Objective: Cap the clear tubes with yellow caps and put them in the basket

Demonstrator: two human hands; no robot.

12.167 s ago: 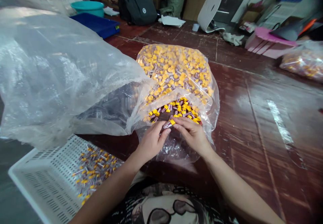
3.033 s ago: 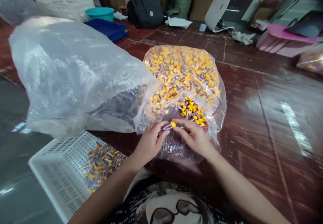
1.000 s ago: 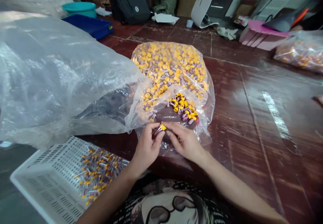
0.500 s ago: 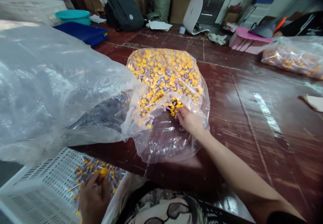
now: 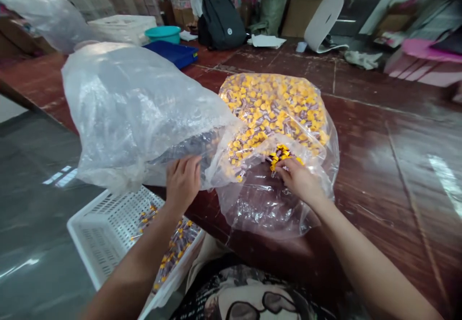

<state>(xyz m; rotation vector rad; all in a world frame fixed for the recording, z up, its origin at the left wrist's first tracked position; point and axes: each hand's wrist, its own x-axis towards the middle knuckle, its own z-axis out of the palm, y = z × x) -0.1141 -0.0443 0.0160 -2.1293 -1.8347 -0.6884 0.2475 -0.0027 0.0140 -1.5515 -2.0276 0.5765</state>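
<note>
Hundreds of small yellow-capped tubes (image 5: 277, 113) with purplish bodies fill a clear plastic bag (image 5: 274, 219), which lies flat on a dark red varnished tabletop (image 5: 382, 166), towards its near edge. Where the film folds back near the bag's mouth, a small loose heap of the tubes (image 5: 280, 155) sits just above the right hand (image 5: 298, 180). That hand's fingers (image 5: 285, 166) lie close together and slightly curled, their tips reaching the heap; whether they pinch a tube cannot be told. The left hand (image 5: 182, 180) is open, its fingers (image 5: 184, 163) slightly apart and pressed against the film of a big clear plastic sack (image 5: 122, 103), holding nothing visible. The sack billows across the left of the tabletop, its mouth overlapping the bag. Below it, just off the tabletop's near left edge, a tilted white perforated crate (image 5: 104, 228) holds scattered tubes (image 5: 176, 245) along its lower side, partly behind the left forearm (image 5: 140, 257). The person's black printed shirt (image 5: 252, 293) fills the bottom of the view. Beyond the far side of the bag, a blue tray (image 5: 173, 53), a teal basin (image 5: 162, 33) and a black backpack (image 5: 220, 21) stand towards the far left, with cardboard boxes (image 5: 301, 14) behind and a pink plastic crate (image 5: 422, 62) at the blurred right.
</note>
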